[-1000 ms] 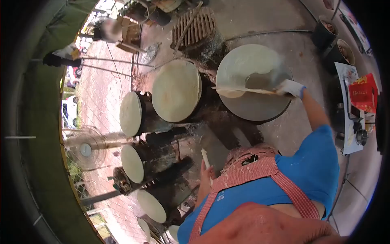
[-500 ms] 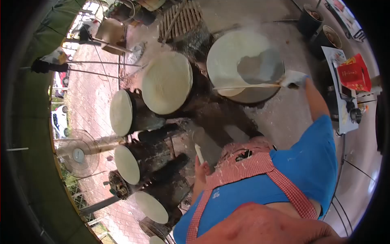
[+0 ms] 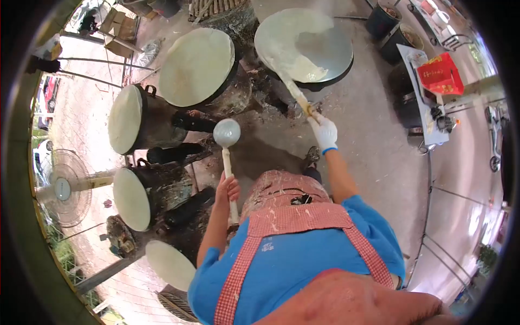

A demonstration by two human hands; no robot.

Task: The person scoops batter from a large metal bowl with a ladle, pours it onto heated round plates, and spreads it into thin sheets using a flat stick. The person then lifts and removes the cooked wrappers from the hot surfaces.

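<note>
Round griddle point(image 3: 325, 51) at top, half coated in pale batter point(image 3: 287, 38). Gloved right hand point(image 3: 325, 134) clenched around long spreader stick point(image 3: 290, 86) reaching onto batter. Bare left hand point(image 3: 228, 189) fisted around ladle point(image 3: 227, 146), bowl upward

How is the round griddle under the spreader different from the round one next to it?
The griddle under the spreader is only partly covered with pale batter, its right side bare and grey; the neighbouring griddle is covered all over. The gloved right hand holds the wooden spreader on the first; nothing touches the second. Both are round and sit on dark drums.
</note>
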